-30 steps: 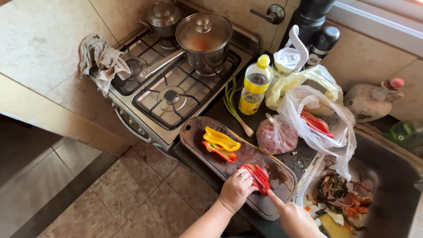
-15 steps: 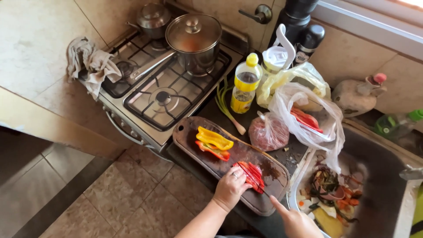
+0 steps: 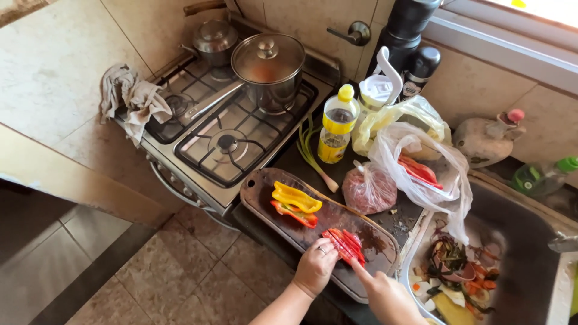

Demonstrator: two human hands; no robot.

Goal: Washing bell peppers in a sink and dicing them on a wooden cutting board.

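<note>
The left hand (image 3: 314,268) rested on the dark wooden cutting board (image 3: 265,192), its fingers curled narrow and pressed against the near side of a red pepper piece (image 3: 344,244), steadying it. The right hand (image 3: 385,295) came in from the board's sink end with its forefinger stretched toward the same pepper, the other fingers folded in; whether it held anything could not be told. The red pepper lay toward the sink end of the board, cut into strips that stayed close together. Toward the board's stove end sat a yellow pepper piece (image 3: 295,197) on top of another red slice (image 3: 295,215). Beyond the board, on the dark table, stood a yellow-capped oil bottle (image 3: 336,123), with green onion stalks (image 3: 310,153) beside it and a knotted bag of pinkish meat (image 3: 369,188) just past the board's far edge. A clear plastic bag holding red peppers (image 3: 418,170) sagged beside the meat. Right of the board, the sink (image 3: 530,229) held vegetable scraps (image 3: 451,271). Left of the board was the gas stove (image 3: 223,144) with a lidded pot (image 3: 269,63) and a crumpled cloth (image 3: 132,99).
</note>
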